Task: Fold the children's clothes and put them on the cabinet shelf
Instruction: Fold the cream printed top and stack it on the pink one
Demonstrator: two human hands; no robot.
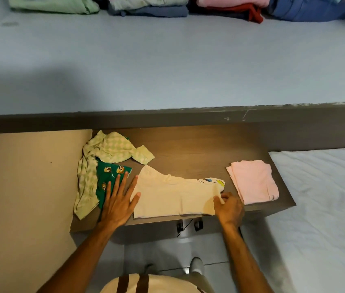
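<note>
A cream children's shirt [173, 195] with a small print lies half folded on the brown cabinet top [199, 149]. My left hand [118, 199] rests flat with fingers spread at its left edge, partly on a green bear-print garment [108, 174]. My right hand [229, 207] pinches the shirt's right front corner. A folded pink garment [254, 182] lies to the right. A crumpled pale green checked garment [108, 153] lies at the left. The shelf [167, 60] above carries folded clothes stacks [148, 6] along its back.
A beige wall [25, 187] borders the cabinet on the left. A white bed sheet [324, 208] lies to the right. Cabinet door handles [189, 225] show below the front edge, and my feet stand on the tiled floor [167, 256].
</note>
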